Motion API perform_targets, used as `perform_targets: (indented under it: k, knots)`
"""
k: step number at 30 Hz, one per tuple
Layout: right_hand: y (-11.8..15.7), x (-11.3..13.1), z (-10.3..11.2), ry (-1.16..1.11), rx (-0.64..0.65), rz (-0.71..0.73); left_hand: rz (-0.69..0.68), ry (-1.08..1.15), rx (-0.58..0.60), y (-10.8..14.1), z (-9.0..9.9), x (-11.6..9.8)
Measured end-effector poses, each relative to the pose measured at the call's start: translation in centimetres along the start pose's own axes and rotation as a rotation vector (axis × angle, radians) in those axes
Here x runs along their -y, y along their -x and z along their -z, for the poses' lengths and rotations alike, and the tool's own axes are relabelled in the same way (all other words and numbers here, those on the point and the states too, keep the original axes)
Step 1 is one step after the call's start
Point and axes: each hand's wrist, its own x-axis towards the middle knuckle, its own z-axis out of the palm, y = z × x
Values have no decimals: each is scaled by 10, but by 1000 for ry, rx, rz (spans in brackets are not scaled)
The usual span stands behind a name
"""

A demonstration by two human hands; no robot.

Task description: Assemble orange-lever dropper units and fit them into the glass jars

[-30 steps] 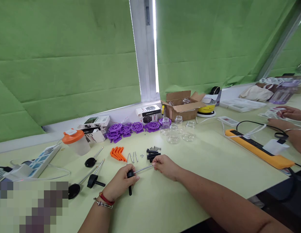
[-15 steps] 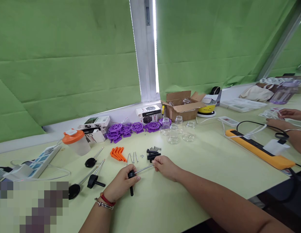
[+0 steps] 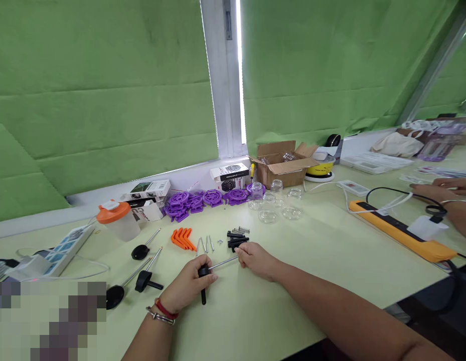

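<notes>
One black crank sits in your left hand, with your thumb and fingers wrapped around its round head and its bar pointing down toward the near side of the table. A thin metal rod runs from that head, slanting up to the right, and your right hand pinches its far end between thumb and fingers; the very tip is hidden by your grip. So the piece spans the space between your two hands, near the front of the table. On your left wrist you wear a red band and a silver bangle.

Just beyond your right fingers lie black cylinders, with springs right behind them. Left of these you have tiny metal bits, several screws and a row of orange parts. To the left of your left hand lie three black-ended rods. Farther back, purple wheels spread along the wall, with clear jars beside them and an open cardboard box behind the jars. Well to your right, a co-worker's hands rest past an orange power strip.
</notes>
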Motion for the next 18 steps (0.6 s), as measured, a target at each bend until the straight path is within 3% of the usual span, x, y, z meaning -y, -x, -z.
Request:
perform_targets:
  k: [10,18]
  knots:
    - [1,3,-2,-233,-13,-24,-14,19,-4,-1,4,4]
    - [2,8,3,-390,49,-67,-7,-32,-5,-1,4,5]
